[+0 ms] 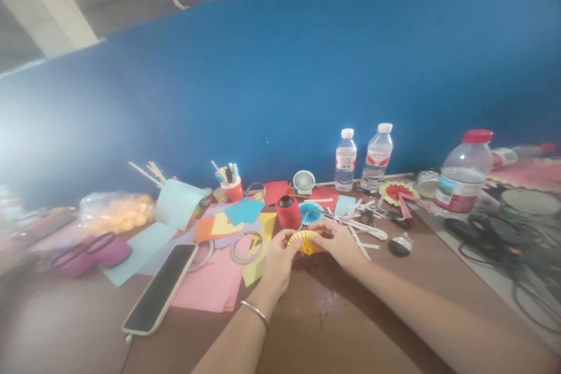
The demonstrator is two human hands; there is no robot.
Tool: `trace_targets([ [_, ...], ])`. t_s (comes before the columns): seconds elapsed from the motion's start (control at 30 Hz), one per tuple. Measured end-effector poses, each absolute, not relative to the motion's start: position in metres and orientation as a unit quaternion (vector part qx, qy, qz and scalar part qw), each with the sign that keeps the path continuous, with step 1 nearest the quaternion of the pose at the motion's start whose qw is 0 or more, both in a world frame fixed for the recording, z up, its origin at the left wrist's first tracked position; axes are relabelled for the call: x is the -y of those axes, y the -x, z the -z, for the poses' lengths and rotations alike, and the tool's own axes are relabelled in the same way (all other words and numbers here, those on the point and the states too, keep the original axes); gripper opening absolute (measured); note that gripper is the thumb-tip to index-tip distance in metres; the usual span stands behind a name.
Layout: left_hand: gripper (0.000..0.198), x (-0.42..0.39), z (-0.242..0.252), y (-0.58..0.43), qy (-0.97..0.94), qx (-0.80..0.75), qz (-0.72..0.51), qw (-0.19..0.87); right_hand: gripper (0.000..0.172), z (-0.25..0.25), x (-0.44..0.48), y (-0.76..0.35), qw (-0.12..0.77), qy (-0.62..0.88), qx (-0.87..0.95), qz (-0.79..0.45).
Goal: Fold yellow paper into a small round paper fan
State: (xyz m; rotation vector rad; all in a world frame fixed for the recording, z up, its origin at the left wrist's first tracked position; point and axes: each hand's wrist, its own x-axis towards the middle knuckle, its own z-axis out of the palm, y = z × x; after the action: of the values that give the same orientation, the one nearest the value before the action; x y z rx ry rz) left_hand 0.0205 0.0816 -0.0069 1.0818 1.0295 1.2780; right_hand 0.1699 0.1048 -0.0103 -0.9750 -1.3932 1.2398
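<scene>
Between my two hands is a yellow pleated paper fan (308,243), spread into an arc above the brown table. My left hand (284,251) pinches its left end, and a silver bangle circles that wrist. At the other end, my right hand (335,243) grips the folds with thumb and fingers. Just behind the fan stand a red thread spool (288,213) and a blue pleated paper rosette (311,213). White paper strips (363,243) and a white-handled cutter (366,230) lie to the right of my right hand.
A phone (162,289), tape rolls (246,247) and coloured paper sheets (210,283) lie on the left. Behind them stands a cup of pens (232,190). Water bottles (346,160) line the back. A larger bottle (464,175) and tangled black cables (495,251) are at right.
</scene>
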Motion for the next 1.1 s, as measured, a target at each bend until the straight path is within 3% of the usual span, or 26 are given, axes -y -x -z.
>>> trace_targets([
  [0.47,0.023,-0.080,0.002,-0.021,-0.426,-0.401,-0.560,0.587,0.029,0.011,-0.105,-0.169,0.517,0.391,0.516,-0.560],
  [0.8,0.025,-0.086,0.007,-0.015,-0.407,-0.408,-0.605,0.550,0.029,0.013,-0.105,-0.172,0.506,0.409,0.574,-0.498],
  [1.1,0.030,-0.094,0.016,-0.003,-0.359,-0.428,-0.660,0.503,0.033,0.013,-0.112,-0.178,0.580,0.449,0.536,-0.418],
])
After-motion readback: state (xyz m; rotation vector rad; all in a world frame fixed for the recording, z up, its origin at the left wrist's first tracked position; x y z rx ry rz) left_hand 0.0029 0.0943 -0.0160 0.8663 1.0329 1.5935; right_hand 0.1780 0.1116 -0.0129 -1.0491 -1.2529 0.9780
